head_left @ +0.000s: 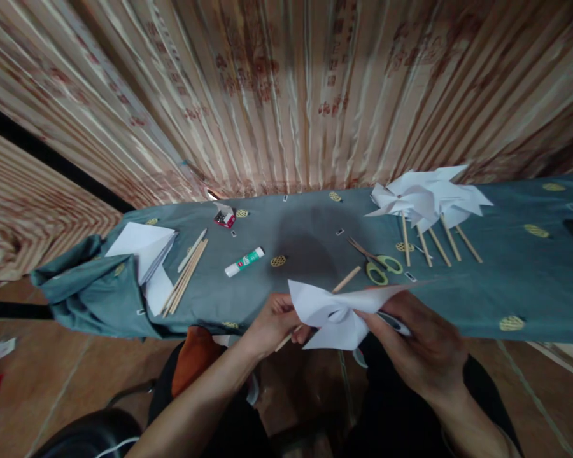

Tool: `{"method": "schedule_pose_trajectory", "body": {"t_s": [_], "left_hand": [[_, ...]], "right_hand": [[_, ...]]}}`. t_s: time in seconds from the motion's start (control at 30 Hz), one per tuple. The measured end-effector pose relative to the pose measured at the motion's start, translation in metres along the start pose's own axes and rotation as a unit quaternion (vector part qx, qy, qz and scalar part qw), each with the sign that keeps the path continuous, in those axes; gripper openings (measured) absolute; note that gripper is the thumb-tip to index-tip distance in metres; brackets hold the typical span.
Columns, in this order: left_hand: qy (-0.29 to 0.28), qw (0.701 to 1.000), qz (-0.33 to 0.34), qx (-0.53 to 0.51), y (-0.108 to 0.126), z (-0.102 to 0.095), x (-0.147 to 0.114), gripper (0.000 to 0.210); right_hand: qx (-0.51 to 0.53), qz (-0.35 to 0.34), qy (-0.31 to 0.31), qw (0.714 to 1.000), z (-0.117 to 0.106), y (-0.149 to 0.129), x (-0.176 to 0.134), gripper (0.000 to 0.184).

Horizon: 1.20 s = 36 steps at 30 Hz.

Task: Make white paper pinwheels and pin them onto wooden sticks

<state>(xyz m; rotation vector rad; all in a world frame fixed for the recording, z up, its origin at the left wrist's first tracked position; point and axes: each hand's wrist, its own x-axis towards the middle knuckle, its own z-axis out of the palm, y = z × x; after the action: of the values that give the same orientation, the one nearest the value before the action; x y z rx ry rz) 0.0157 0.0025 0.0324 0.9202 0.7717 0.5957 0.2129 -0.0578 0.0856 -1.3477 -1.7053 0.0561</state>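
White paper pinwheel [340, 320] held at the near edge of the surface [458, 292]
The left hand [279, 318] grasps the wooden stick [347, 278], its middle hidden behind the curled pinwheel; the right hand [423, 343] pinches the paper, half covering an unclear dark-and-white object [395, 323]. Farther left, writing on the green-labelled glue [245, 261] is too small to read.

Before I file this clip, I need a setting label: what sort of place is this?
Perhaps a home craft corner: a cloth-covered table holds paper pinwheels, with patterned curtains hanging behind.
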Motion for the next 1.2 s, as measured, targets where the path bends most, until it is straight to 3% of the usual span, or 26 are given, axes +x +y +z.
{"method": "schedule_pose_trajectory", "body": {"t_s": [0.17,0.47,0.67,0.87,1.0,1.1,1.2], "left_hand": [[-0.019,0.998,0.031,0.06,0.012,0.009,-0.002,0.058],[-0.012,0.996,0.037,0.086,0.018,0.012,-0.005,0.047],[-0.016,0.995,0.044,0.088,0.014,0.008,-0.004,0.043],[-0.02,0.992,0.05,0.111,0.009,0.001,-0.006,0.04],[-0.014,0.991,0.033,0.129,0.01,0.0,-0.005,0.041],[-0.023,0.991,0.025,0.129,0.01,0.0,-0.004,0.041],[-0.029,0.991,0.033,0.124,0.007,-0.002,-0.003,0.044]], "right_hand": [[-0.043,-0.067,0.016,0.997,-0.006,-0.004,0.0,0.013],[-0.056,-0.103,0.033,0.993,-0.015,-0.011,0.002,0.027],[-0.058,-0.068,0.03,0.996,-0.014,-0.007,-0.006,0.022],[-0.029,-0.06,-0.087,0.994,-0.023,0.011,-0.007,0.013],[-0.041,-0.062,-0.123,0.99,-0.027,0.016,-0.007,0.015],[-0.046,-0.09,-0.133,0.986,-0.027,0.018,-0.009,0.017],[-0.069,-0.123,-0.104,0.985,-0.027,0.018,-0.012,0.021]]}}
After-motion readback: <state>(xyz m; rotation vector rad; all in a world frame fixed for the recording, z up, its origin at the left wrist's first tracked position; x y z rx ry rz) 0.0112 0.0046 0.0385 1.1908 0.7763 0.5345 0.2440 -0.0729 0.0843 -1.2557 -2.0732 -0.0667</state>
